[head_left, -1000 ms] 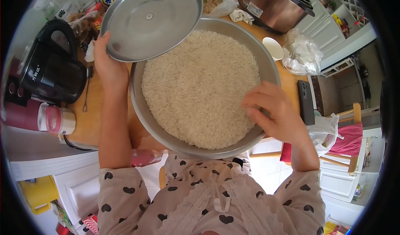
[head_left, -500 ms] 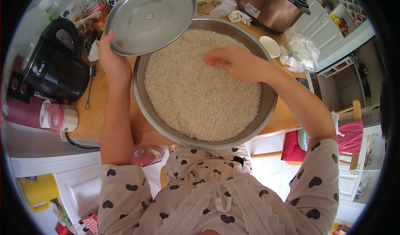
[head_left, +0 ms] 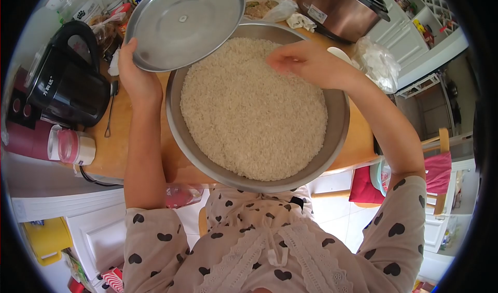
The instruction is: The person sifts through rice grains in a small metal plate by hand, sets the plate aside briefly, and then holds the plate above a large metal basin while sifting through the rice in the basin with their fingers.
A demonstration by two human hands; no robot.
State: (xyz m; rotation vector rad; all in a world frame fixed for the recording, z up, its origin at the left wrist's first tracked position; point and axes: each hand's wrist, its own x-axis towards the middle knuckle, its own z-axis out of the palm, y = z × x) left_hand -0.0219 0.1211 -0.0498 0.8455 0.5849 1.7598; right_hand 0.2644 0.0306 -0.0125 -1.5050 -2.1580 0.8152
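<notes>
While the bench [head_left: 114,150] supports the metal basin [head_left: 340,121], rice [head_left: 249,121] lies inside; the lid [head_left: 187,28], gripped edgewise by the left hand [head_left: 137,77], overlaps the far-left rim, apparently leaving rice exposed. Right hand [head_left: 311,64] part-curled over rice; contents undeterminable.

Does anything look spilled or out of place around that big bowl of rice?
Nothing looks spilled: the rice lies inside the metal bowl. Slightly odd, though: from this view, the bowl's near rim seems to jut past the table. The metal lid tilts, but the left hand holds it.
</notes>
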